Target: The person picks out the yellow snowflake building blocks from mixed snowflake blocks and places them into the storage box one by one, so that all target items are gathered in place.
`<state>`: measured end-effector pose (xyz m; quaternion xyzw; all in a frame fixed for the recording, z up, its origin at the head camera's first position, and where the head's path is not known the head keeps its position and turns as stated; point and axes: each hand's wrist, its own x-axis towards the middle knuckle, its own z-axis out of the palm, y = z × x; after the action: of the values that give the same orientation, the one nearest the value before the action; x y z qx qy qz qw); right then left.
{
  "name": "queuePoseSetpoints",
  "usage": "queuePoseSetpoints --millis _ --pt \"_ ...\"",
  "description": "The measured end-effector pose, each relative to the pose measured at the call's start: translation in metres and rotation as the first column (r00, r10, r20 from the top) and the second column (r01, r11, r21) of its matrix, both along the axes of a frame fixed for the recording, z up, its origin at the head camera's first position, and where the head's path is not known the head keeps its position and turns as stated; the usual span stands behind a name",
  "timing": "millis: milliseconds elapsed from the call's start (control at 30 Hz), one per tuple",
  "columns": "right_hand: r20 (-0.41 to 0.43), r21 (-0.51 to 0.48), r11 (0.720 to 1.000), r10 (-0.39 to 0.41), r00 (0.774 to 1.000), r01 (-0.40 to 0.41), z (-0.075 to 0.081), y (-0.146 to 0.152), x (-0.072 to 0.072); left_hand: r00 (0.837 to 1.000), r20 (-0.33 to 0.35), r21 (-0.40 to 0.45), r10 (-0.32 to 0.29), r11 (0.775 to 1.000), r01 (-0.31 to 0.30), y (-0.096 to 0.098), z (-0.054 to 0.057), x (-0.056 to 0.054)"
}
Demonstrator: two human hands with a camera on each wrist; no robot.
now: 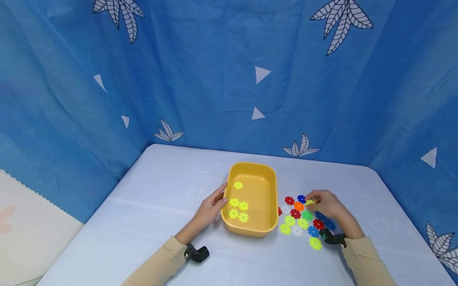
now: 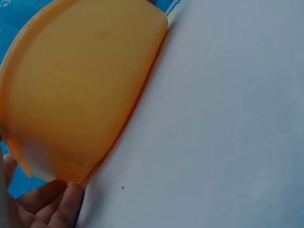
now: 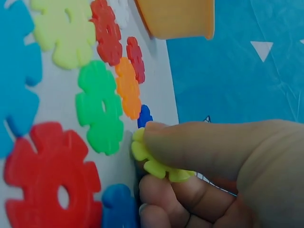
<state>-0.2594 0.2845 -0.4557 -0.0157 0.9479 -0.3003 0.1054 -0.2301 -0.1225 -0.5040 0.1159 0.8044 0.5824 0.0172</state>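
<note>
A yellow plastic tub (image 1: 252, 228) stands on the table, with several yellow-green snowflake discs (image 1: 243, 205) lying along the left of its floor. My left hand (image 1: 210, 207) grips the tub's left rim, thumb on top; in the left wrist view its fingertips (image 2: 69, 202) meet the outer wall. To the right of the tub, my right hand (image 1: 326, 203) pinches a yellow snowflake disc (image 3: 156, 167) between thumb and fingers, close over the table. Around it lie a green disc (image 3: 99, 108), an orange disc (image 3: 127, 88), a dark blue disc (image 3: 145, 116) and a red disc (image 3: 52, 183).
Loose discs spread right of the tub: white (image 1: 297, 230), blue (image 1: 313, 231), red (image 1: 295, 213) and yellow-green (image 1: 315, 243) ones. A white cloth (image 1: 150, 190) covers the table. Blue curtains (image 1: 214, 79) with leaf prints hang behind it and at both sides.
</note>
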Motion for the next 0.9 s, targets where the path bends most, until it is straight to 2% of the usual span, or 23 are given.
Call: queuePoseSetpoints --millis 200,367,567,900 --pt "0.040 -0.079 0.995 -0.066 0.997 0.069 0.002 0.005 0.000 1.000 -0.006 0.014 0.000 1.000 0.000 0.000 0.002 0.001" --pt "0.077 -0.165 0.978 -0.115 0.990 0.127 0.004 0.009 0.001 1.000 0.000 0.021 -0.005 1.000 0.005 0.000 0.002 0.001" --pt "0.098 -0.237 0.960 -0.129 0.987 0.150 0.002 0.015 0.001 1.000 -0.001 0.009 -0.003 1.000 0.003 0.000 0.004 0.002" --pt "0.135 -0.292 0.942 -0.129 0.982 0.164 0.006 0.014 0.000 1.000 -0.005 -0.002 -0.011 1.000 0.011 -0.001 0.004 0.002"
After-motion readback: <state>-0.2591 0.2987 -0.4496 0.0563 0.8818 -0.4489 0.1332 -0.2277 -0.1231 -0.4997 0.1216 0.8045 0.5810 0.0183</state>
